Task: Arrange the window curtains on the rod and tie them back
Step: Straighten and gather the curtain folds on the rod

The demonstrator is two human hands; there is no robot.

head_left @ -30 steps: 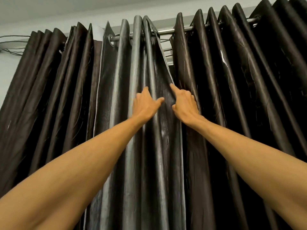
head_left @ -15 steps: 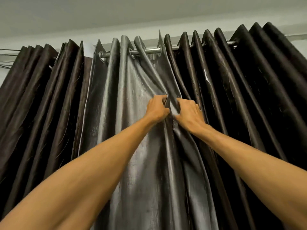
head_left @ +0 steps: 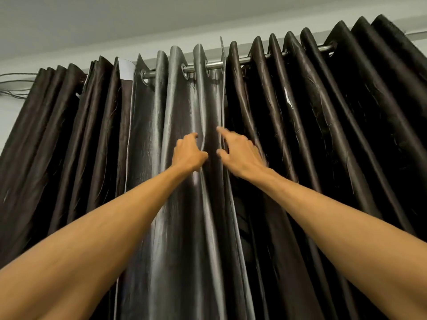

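Far out at 9 o'clock, thin cables [head_left: 13, 85] against the wall. Next, hanging in tight pleats toward 10 o'clock, a dark brown curtain [head_left: 57, 135]. Centre frame, a shiny grey curtain panel [head_left: 175, 112], threaded by metal eyelets [head_left: 184, 71] onto the steel curtain rod [head_left: 215, 64] at 12 o'clock. Just above centre, toward 11 o'clock, the left hand [head_left: 188, 154], fingers curved about a pleat of the grey panel; blurred, so cannot tell whether pinching or only touching. Close beside it, toward 1 o'clock, the right hand [head_left: 240, 155], forefinger and thumb spread wide at the grey panel's edge, holding nothing. From 1 to 3 o'clock, a black-brown curtain [head_left: 335, 135] in deep folds along the rod.
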